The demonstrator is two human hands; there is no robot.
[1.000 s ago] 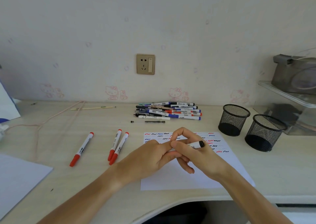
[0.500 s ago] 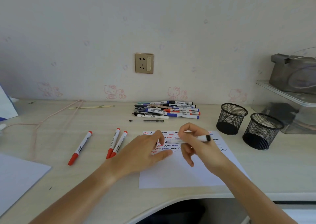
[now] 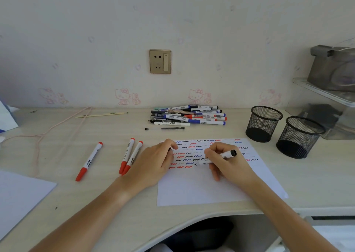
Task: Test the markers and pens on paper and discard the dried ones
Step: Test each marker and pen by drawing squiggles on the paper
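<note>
Gripping black marker [image 3: 215,158], right hand [image 3: 228,163], tip touching paper [image 3: 211,190]

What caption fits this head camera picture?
Right hand tests a black marker on squiggle-covered paper; left hand steadies the sheet.

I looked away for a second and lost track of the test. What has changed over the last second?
The hands parted: the left hand moved left and now rests on the paper, seemingly holding the cap. The right hand brought the uncapped black marker down, tip at the last row of squiggles. The three red markers, the pen pile and both mesh cups stayed put.
</note>
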